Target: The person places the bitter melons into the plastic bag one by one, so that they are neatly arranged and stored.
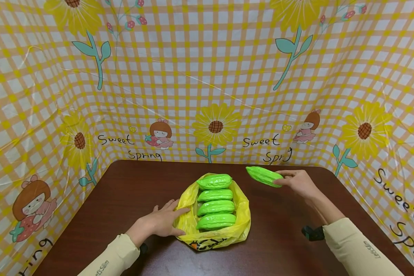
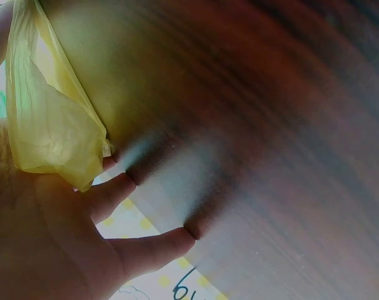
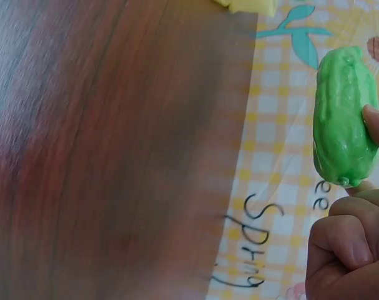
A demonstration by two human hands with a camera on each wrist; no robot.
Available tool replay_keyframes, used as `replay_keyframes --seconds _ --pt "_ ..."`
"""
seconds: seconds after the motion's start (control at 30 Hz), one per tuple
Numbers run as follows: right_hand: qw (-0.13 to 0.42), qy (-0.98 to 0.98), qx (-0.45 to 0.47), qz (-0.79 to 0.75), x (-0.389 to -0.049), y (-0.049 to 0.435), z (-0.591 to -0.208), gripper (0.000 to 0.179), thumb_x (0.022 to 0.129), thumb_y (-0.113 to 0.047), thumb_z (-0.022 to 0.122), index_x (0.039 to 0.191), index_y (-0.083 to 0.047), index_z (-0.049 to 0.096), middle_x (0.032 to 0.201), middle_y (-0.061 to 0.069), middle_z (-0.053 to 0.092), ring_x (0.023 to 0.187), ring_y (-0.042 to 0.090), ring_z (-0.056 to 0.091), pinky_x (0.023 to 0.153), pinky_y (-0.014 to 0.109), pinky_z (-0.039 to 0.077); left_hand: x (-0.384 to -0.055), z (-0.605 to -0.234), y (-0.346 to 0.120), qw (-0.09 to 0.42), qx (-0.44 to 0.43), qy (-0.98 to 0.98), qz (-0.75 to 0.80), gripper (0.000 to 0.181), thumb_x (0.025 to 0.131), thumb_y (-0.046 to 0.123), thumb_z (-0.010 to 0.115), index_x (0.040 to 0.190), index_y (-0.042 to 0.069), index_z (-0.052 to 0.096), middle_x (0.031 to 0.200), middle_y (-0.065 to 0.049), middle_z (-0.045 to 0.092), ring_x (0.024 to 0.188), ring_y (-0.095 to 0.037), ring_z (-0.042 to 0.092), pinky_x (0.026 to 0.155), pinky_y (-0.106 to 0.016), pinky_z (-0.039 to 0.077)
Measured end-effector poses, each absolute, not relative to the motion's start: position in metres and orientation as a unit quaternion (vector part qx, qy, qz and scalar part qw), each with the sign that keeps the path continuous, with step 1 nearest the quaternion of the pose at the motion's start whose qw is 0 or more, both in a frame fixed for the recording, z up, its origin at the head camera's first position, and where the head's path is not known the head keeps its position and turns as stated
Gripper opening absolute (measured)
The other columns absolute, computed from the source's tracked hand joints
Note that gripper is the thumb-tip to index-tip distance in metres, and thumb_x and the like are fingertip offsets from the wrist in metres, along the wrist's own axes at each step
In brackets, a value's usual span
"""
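Note:
A yellow plastic bag (image 1: 242, 222) lies wide open at the middle of the table, holding several bright green model bitter melons (image 1: 215, 208) stacked in a row from near to far. My left hand (image 1: 162, 221) rests against the bag's left side with fingers spread; in the left wrist view, yellow film (image 2: 52, 119) drapes over the palm and some fingertips touch the tabletop. Right of the bag, my right hand (image 1: 299, 184) pinches another bitter melon (image 1: 262, 175) by its right end, above the table. The right wrist view shows this melon upright, thumb on its side, other fingers curled below.
The dark brown table (image 1: 131, 180) has a glossy top. A checked cloth (image 1: 193, 88) with sunflowers stands as a wall at the back and both sides. Dark wrist cameras are strapped below both sleeves (image 1: 362, 245).

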State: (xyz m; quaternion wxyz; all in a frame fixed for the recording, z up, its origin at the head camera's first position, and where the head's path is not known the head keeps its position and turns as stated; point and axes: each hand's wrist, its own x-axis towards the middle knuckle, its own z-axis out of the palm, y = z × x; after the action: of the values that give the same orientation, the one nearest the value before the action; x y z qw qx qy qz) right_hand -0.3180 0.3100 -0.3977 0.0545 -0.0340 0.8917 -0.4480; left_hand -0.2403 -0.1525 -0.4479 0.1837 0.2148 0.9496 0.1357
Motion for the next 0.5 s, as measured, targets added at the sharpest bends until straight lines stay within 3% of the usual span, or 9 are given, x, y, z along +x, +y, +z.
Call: replay_keyframes --seconds 0.07,0.17,0.2,0.27,0.37,0.43,0.5 --pt "0.056 0.890 -0.037 -0.452 -0.316 0.305 -0.395 0.072 0.086 -0.047 0.078 0.141 -0.004 0.059 0.154 0.024 0.044 0.144 0.048 0.036 0.108 0.060 0.039 -0.241 -0.448 -0.153 0.183 0.215 0.950 0.135 0.077 0.091 0.051 0.071 0.157 0.030 0.037 0.168 -0.014 0.016 0.155 -0.037 0.017 0.112 -0.075 0.017" --pt "0.051 0.891 -0.042 -0.448 -0.314 0.297 -0.390 0.067 0.085 -0.044 0.079 0.138 -0.006 0.062 0.141 0.020 0.059 0.131 0.041 0.051 0.100 0.050 0.047 -0.241 -0.448 -0.153 0.183 0.215 0.950 0.136 0.077 0.091 0.051 0.071 0.157 0.030 0.037 0.168 -0.014 0.016 0.155 -0.037 0.017 0.112 -0.075 0.017" --pt "0.052 0.892 -0.044 -0.447 -0.314 0.294 -0.389 0.066 0.085 -0.043 0.080 0.137 -0.006 0.063 0.131 0.016 0.066 0.121 0.035 0.057 0.095 0.044 0.048 -0.240 -0.448 -0.153 0.183 0.215 0.950 0.136 0.077 0.091 0.051 0.071 0.157 0.030 0.037 0.168 -0.014 0.016 0.155 -0.037 0.016 0.112 -0.075 0.017" --pt "0.056 0.891 -0.046 -0.449 -0.313 0.289 -0.387 0.063 0.085 -0.040 0.080 0.136 -0.006 0.064 0.093 0.004 0.072 0.086 0.021 0.060 0.078 0.035 0.048 -0.240 -0.448 -0.153 0.182 0.215 0.950 0.137 0.077 0.091 0.051 0.071 0.157 0.029 0.038 0.168 -0.014 0.016 0.155 -0.037 0.016 0.112 -0.075 0.017" --pt "0.065 0.885 -0.048 -0.459 -0.313 0.281 -0.385 0.060 0.083 -0.036 0.082 0.133 -0.007 0.066 0.054 -0.011 0.044 0.055 0.012 0.032 0.057 0.029 0.037 -0.240 -0.448 -0.153 0.182 0.215 0.949 0.138 0.077 0.091 0.050 0.071 0.157 0.029 0.038 0.168 -0.014 0.017 0.155 -0.037 0.016 0.112 -0.075 0.017" --pt "0.065 0.885 -0.058 -0.458 -0.312 0.276 -0.384 0.059 0.083 -0.036 0.083 0.132 -0.008 0.067 0.058 -0.015 0.045 0.055 0.007 0.037 0.056 0.027 0.038 -0.240 -0.448 -0.153 0.182 0.216 0.949 0.139 0.077 0.091 0.050 0.072 0.157 0.029 0.038 0.168 -0.014 0.017 0.155 -0.037 0.016 0.112 -0.075 0.017" --pt "0.063 0.887 -0.067 -0.453 -0.310 0.271 -0.383 0.057 0.083 -0.037 0.083 0.131 -0.009 0.068 0.076 -0.010 0.065 0.072 0.009 0.056 0.065 0.026 0.045 -0.240 -0.448 -0.153 0.183 0.216 0.949 0.140 0.077 0.091 0.050 0.071 0.157 0.029 0.037 0.168 -0.014 0.016 0.155 -0.037 0.016 0.112 -0.075 0.017"
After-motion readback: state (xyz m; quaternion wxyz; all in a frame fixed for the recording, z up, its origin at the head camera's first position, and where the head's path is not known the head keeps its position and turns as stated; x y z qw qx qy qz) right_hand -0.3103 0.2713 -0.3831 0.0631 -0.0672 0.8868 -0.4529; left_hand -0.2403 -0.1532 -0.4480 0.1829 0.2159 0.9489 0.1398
